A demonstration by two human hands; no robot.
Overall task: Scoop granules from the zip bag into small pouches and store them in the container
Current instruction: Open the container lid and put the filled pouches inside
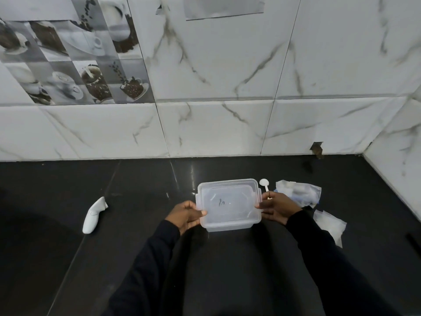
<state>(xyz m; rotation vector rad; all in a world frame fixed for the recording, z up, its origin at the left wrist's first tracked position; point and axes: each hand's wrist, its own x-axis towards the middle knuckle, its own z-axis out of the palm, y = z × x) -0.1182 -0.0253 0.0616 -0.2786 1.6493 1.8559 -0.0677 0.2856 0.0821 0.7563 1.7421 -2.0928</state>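
Where marble wall (227, 124) meets black counter (136, 179)

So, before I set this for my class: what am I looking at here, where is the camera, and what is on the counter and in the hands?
There is no machine here, just a person in dark sleeves. The single picture comes from a camera worn on the head, looking forward and down. The left hand and right hand grip opposite ends of a clear rectangular plastic container with its lid on. On the black counter lie a small white plastic scoop, a crumpled clear zip bag, a small clear pouch to the right, and a white handheld device to the left. The wall behind is marble-patterned tile.
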